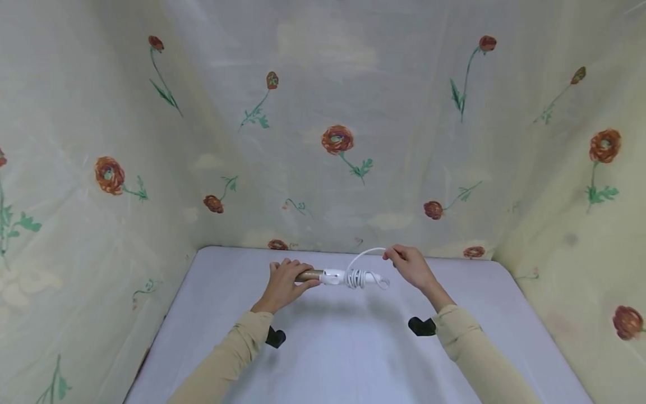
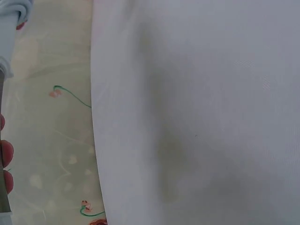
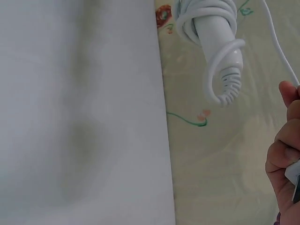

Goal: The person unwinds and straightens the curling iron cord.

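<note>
A curling iron (image 1: pixel 330 276) with a white handle and a gold-brown barrel (image 1: pixel 310 275) is held level above the table. My left hand (image 1: pixel 287 283) grips it by the barrel, and fingertips (image 2: pixel 7 153) show along the barrel's side in the left wrist view. White cord (image 3: pixel 229 10) is wound in several loops round the handle, with a ribbed sleeve (image 3: pixel 230 86) at the handle's end. From the loops a free length of cord (image 1: pixel 367 251) arcs up to my right hand (image 1: pixel 415 268), which pinches it. A white piece with a metallic part (image 3: pixel 291 173) pokes from that hand's curled fingers.
Below the hands lies a white table (image 1: pixel 333 359) with rounded far corners. Pale sheeting (image 1: pixel 393 140) printed with red flowers hangs behind it and on both sides. Small black pieces (image 1: pixel 275 338) show beside both forearms.
</note>
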`<state>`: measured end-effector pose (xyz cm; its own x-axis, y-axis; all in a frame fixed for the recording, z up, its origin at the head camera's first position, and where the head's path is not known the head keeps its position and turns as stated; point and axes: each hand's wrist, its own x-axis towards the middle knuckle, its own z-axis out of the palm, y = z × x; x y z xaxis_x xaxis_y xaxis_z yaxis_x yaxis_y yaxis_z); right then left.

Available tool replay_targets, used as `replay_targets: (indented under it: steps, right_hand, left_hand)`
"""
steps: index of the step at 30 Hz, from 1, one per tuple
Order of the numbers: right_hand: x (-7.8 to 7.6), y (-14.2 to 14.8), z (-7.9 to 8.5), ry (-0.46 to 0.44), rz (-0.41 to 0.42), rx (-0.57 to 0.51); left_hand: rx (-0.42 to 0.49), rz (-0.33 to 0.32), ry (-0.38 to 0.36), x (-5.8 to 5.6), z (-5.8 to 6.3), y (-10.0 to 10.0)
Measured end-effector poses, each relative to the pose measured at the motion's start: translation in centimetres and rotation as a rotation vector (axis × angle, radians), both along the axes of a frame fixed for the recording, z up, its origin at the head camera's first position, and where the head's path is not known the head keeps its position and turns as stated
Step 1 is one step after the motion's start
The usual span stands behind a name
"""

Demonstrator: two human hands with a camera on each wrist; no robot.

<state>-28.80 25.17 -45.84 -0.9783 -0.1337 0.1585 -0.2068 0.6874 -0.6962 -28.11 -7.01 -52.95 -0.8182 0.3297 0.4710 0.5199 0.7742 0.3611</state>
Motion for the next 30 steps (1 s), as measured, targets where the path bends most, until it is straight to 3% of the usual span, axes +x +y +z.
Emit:
replay_targets:
  steps: [9, 17, 26, 30]
  right_hand:
    - [2.0, -0.6, 1.0, -0.048, 0.031, -0.12]
    - [4.2, -0.7, 0.1, -0.08, 0.049, -0.195]
    - [6.1, -1.2, -0.9, -0.113, -0.037, -0.241]
    - [7.0, -1.3, -1.4, -0.156, -0.005, -0.276]
  left_hand:
    - [0.026, 0.03, 0.045, -0.3, -0.5, 0.0]
    - [0.014, 0.043, 0.025, -0.3, -0.5, 0.1]
    - [0.015, 0.045, 0.009, -0.2, 0.0, 0.4]
    - [0.025, 0.042, 0.017, -0.3, 0.2, 0.6]
